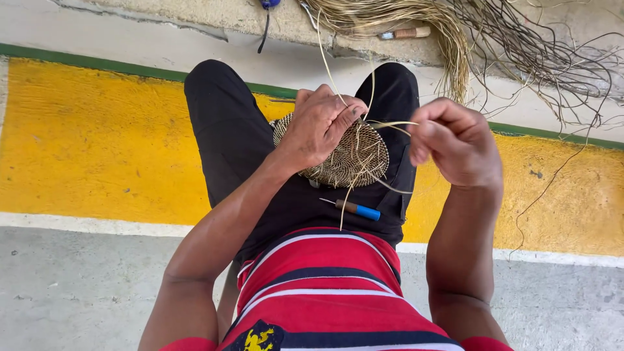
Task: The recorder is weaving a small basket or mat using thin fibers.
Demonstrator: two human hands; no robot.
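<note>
A round woven disc [354, 162] of tan fibre rests on my lap, over black trousers. My left hand [318, 125] grips its upper edge, fingers curled over the rim. Just to the right of the disc, my right hand [455, 140] pinches a thin pale strand [390, 123] that runs from the disc's edge. Loose strand ends trail down off the disc. A small awl [354, 208] with a brown and blue handle lies on my lap just below the disc.
A bundle of pale fibre strands [416, 26] and darker thin stems [546, 58] lies on the concrete ahead, with a small wooden-handled tool [406, 32] among them. Below me runs a yellow painted strip [97, 143] edged green and white.
</note>
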